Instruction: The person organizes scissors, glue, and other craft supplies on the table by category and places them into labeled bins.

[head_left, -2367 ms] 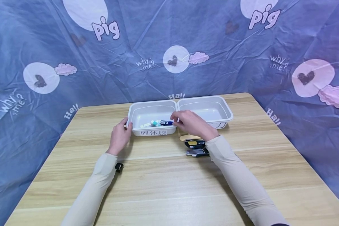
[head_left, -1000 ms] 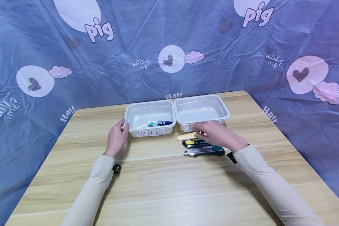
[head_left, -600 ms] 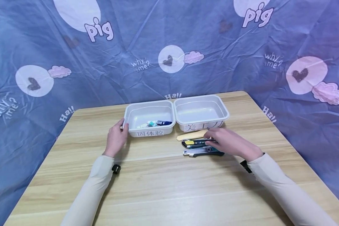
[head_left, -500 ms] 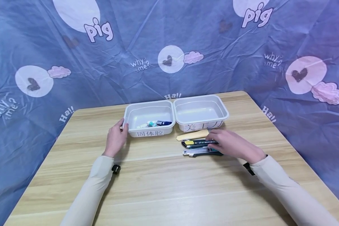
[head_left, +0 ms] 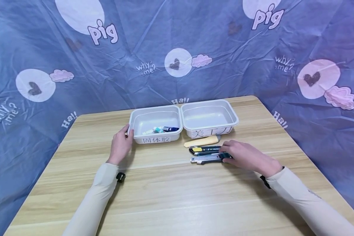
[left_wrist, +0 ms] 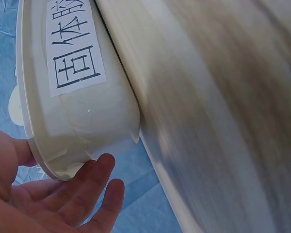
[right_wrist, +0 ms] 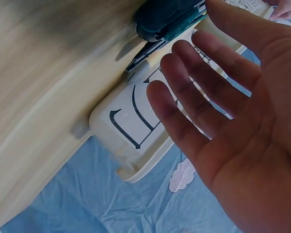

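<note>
My left hand [head_left: 121, 146] holds the left end of a white plastic bin [head_left: 153, 117]; in the left wrist view the thumb is at its rim and the fingers lie against the outer wall. Inside that bin are glue sticks, one dark blue [head_left: 171, 129] and one teal and white [head_left: 158, 129]. Three utility knives lie in a row in front of the right bin: yellow [head_left: 203, 141], black with a yellow slider [head_left: 205, 150], and silver and dark green [head_left: 207, 158]. My right hand [head_left: 247, 157] hovers at the handle ends of the nearer two, its fingers extended and apart in the right wrist view.
A second white bin [head_left: 209, 114] stands against the first, with nothing visible inside. Both carry printed labels on their fronts. They stand near the back edge of the wooden table [head_left: 171, 196], before a blue patterned cloth [head_left: 141, 82].
The right hand has left the left bin, passed over the knives and shifted right and nearer, uncovering the yellow knife. The left hand has stayed at its bin.
</note>
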Tool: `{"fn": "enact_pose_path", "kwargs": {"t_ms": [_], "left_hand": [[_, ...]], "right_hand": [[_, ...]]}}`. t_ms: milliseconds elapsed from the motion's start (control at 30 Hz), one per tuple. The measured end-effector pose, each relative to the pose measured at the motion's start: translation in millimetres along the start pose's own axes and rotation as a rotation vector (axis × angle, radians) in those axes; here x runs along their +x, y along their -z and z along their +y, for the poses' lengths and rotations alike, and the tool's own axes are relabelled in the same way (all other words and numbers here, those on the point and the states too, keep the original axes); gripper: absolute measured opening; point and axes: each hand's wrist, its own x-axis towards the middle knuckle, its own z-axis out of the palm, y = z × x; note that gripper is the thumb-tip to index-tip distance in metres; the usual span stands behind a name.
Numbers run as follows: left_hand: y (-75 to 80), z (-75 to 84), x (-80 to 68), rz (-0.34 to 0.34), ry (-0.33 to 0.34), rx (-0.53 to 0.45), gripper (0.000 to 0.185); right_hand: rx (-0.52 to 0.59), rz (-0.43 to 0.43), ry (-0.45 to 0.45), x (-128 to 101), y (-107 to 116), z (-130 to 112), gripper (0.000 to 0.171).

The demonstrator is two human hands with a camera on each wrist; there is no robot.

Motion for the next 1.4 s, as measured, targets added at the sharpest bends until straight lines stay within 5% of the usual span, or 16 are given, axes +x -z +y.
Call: {"fn": "enact_pose_path", "kwargs": {"t_ms": [833,1400], "left_hand": [[-0.2,-0.7,0.7,0.000,0.003,0.001,0.053],[0.0,1.5,-0.3,-0.002,0.011,-0.002,0.054]], "right_hand": [[0.045,-0.102,-0.071,-0.8,-6.0,-5.5,0.031],[0.041,-0.062,-0.070,-4.6,-2.3,-10.8,0.019]]}}
